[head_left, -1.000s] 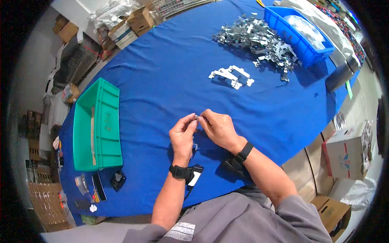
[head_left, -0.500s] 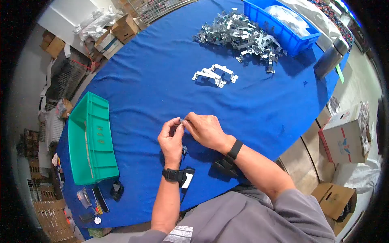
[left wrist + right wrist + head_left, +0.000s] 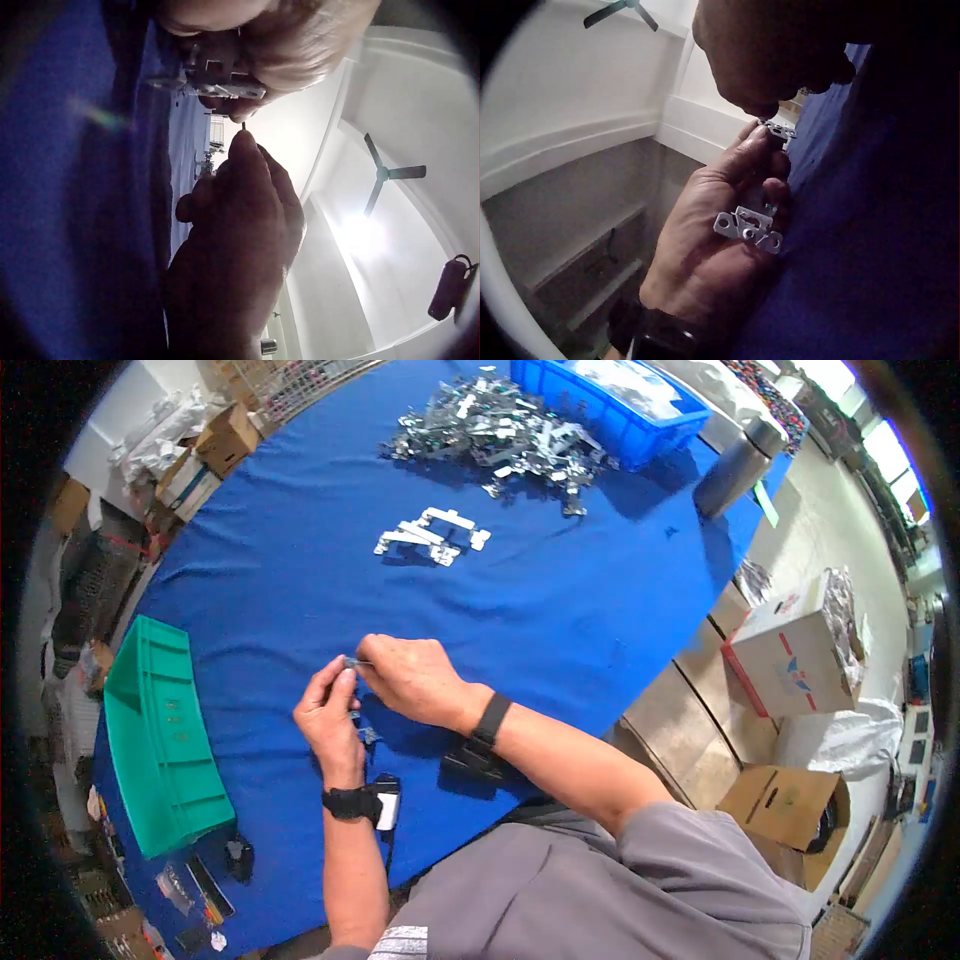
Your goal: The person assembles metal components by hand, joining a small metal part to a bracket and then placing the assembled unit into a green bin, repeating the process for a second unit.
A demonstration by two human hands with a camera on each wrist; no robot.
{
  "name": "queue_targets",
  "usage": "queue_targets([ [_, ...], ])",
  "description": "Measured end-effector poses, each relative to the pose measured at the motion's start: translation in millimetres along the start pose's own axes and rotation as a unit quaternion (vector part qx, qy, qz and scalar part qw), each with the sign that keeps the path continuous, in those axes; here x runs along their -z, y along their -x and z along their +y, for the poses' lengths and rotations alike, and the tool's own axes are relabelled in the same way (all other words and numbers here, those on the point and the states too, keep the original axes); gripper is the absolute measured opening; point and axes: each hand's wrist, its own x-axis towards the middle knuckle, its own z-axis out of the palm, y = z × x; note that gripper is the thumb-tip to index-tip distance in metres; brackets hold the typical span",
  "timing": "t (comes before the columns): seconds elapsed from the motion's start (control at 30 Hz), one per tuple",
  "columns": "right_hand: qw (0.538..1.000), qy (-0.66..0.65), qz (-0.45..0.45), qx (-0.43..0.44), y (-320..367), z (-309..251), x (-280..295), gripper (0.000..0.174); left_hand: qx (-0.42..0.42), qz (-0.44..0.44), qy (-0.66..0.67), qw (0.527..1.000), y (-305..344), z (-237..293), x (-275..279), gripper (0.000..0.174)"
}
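My left hand grips a silvery metal bracket with flanged, holed ends. In the right wrist view one end lies over the palm and the other shows at the thumb and fingertips. My right hand meets it there, fingertips close against that far end. From the left wrist view, a thin dark pin-like piece sticks up from the right hand's pinched fingertips, just beneath the bracket. Both hands are over the blue cloth, and both wrists wear black straps.
Beyond the hands lie a few loose metal brackets, with a large pile of brackets farther back. A blue bin and a steel bottle stand at the back right. A green crate is at left, near small items.
The head view has swung, so the table and hands appear farther left. Both hands stay together at the bracket, the left still gripping it and the right pinching at its end.
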Motion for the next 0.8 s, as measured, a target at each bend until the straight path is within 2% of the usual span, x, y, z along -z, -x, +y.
queue_targets([
  [0.1,1.0,0.014,-0.018,-0.021,0,-4,3,0.013,0.016,0.005,0.014,1.0,3,4,-1,0.022],
  [0.17,1.0,0.021,0.004,-0.009,-2,0,1,0.014,0.021,-0.002,0.015,1.0,1,7,3,0.022],
  [0.23,0.997,0.01,-0.049,-0.055,0,0,1,0.016,0.033,-0.012,0.01,0.999,2,3,3,0.022],
  [0.27,0.999,0.002,-0.02,-0.04,1,1,0,0.019,0.027,-0.013,0.013,0.999,2,1,3,0.022],
  [0.37,0.999,0.003,-0.011,-0.032,-1,2,-2,0.023,0.004,-0.008,0.014,1.0,-2,-2,4,0.023],
  [0.63,0.999,0.008,-0.008,-0.051,-2,2,0,0.019,-0.026,-0.029,-0.023,0.999,1,0,1,0.021],
  [0.8,0.998,-0.005,-0.022,-0.055,-1,-2,1,0.017,0.016,-0.007,0.01,1.0,3,1,1,0.021],
])
